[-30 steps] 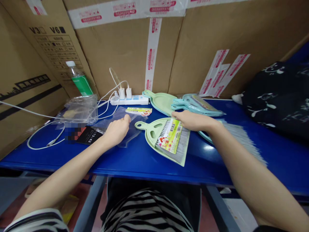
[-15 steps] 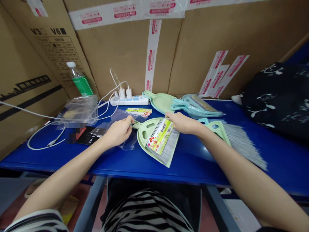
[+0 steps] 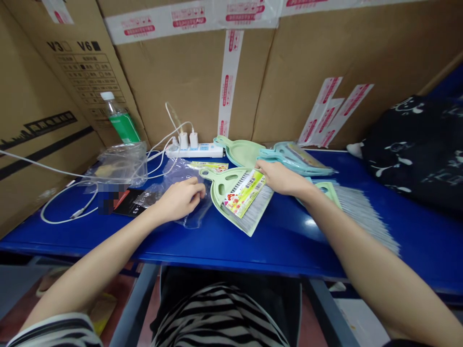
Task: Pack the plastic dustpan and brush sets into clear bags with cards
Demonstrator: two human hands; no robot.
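Note:
A pale green dustpan [image 3: 219, 193] lies tilted near the table's middle, its handle pointing up and left. Grey bristles of a hand brush [image 3: 257, 207] show inside it, under a yellow printed card label [image 3: 246, 193]. My right hand [image 3: 280, 178] is closed at the upper right edge of this set, fingertips by the label; which part they pinch is partly hidden. Left of the handle and apart from it, my left hand [image 3: 185, 197] has curled fingers over a crumpled clear plastic bag [image 3: 195, 217]. Whether they grip the bag I cannot make out.
Behind are another green dustpan [image 3: 246, 153] and a wrapped blue set [image 3: 289, 161]. More grey bristles [image 3: 369, 214] lie right. A power strip [image 3: 206, 151] with cables, a bottle [image 3: 123, 123], another clear bag [image 3: 119, 166] and a phone [image 3: 132, 205] are left. A dark patterned bag [image 3: 408, 149] sits far right.
My left hand has let go of the dustpan's handle and moved slightly down. The dustpan set has shifted a little up and right with my right hand. The plastic bag has spread and covers more of the phone.

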